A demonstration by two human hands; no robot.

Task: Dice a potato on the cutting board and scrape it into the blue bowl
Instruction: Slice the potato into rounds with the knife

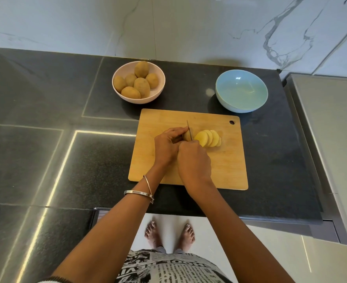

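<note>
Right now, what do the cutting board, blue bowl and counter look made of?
Cutting board: wood or bamboo by the look, tan with fine grain, matte. Blue bowl: smooth, faint sheen; plastic or ceramic, cannot tell which. Counter: dark speckled stone, likely polished granite, reflecting light strips.

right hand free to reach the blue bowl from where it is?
Probably not yet: the path over the cutting board to the blue bowl looks clear, but the right hand is gripping the knife mid-slice.

Pale yellow potato slices (208, 138) lie just right of the right hand (194, 163) on the tan wooden cutting board (225, 164). Beyond the hands, a light blue bowl (241, 91), a pinkish bowl (138, 82) of brown potatoes (141, 86), speckled black table (46, 88).
</note>
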